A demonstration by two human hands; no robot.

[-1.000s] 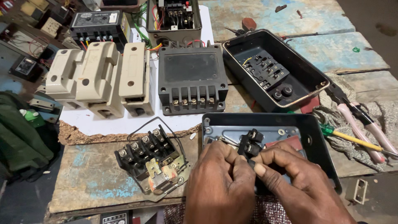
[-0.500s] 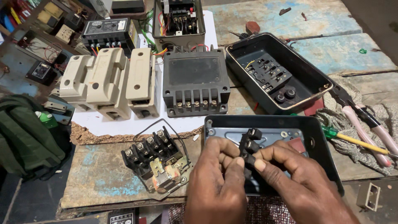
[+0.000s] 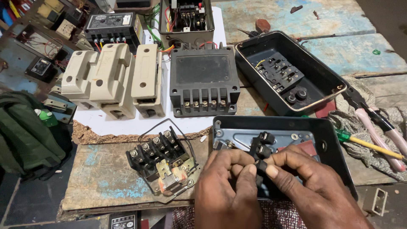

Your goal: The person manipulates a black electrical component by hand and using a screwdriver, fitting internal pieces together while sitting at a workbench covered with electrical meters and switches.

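Contactor block (image 3: 163, 163) lies on surface (image 3: 106, 182) left of our hands. Our left hand (image 3: 229, 191) and right hand (image 3: 313, 191), grip of each pinched shut on small black switch part (image 3: 260, 148), held just above open black tray (image 3: 335, 144). Pliers (image 3: 377, 127) far right.

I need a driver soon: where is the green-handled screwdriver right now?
In the head view the screwdriver lies at the right edge of the bench on a grey rag, between the near black tray and the pink-handled pliers.
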